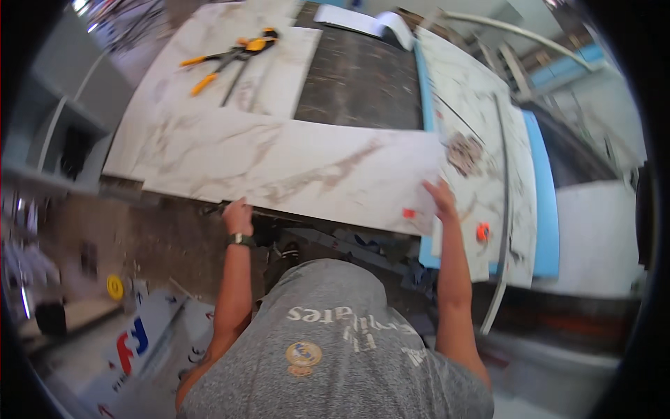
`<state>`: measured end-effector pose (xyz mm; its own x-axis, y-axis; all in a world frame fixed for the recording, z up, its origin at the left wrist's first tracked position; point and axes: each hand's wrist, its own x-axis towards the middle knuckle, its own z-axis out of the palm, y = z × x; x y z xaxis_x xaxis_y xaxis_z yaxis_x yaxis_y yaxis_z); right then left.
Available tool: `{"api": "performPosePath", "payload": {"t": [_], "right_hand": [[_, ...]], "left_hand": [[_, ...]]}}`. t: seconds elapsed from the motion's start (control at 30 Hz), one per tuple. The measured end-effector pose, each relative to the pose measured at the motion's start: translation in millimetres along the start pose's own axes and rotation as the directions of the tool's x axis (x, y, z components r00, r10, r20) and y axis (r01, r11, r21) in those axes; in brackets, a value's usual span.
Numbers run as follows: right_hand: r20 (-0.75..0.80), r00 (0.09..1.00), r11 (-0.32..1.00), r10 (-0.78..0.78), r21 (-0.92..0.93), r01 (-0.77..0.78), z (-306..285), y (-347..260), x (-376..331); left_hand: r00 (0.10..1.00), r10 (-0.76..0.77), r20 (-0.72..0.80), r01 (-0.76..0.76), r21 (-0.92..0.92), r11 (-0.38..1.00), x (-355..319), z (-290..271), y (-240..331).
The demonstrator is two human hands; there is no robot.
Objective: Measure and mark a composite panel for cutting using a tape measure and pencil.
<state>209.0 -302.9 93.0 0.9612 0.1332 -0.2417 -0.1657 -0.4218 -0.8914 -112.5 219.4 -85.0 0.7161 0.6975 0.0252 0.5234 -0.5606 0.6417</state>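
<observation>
Marble-look tile [293, 164], lying flat on the bench: near edge is gripped by the left hand [238, 216], right hand [441, 199] is pressed open on top; best kept level, both hands well apart.

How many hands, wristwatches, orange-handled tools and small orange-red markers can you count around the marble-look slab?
Bare hands on the near edge of the white marble-patterned slab: 2, the left hand and the right hand
Dark wristwatch on the left wrist: 1
Orange-handled clamp-like tool at the far end: 1
Small orange-red markers: 2
Total: 6
</observation>
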Motion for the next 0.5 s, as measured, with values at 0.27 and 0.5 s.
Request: {"api": "performPosePath", "payload": {"t": [0.27, 0.5], "right_hand": [[-0.117, 0.977, 0.966, -0.177, -0.213, 0.149, 74.4, 37.6, 43.2], [-0.364, 0.656, 0.655, -0.660, -0.708, 0.265, 43.1, 5.3, 11.8]], "left_hand": [[0.989, -0.146, 0.020, 0.128, -0.614, 0.779, -5.4, -1.5, 10.7], [0.798, -0.474, 0.372, 0.487, -0.862, 0.143, -30.0, -15.1, 60.1]]}}
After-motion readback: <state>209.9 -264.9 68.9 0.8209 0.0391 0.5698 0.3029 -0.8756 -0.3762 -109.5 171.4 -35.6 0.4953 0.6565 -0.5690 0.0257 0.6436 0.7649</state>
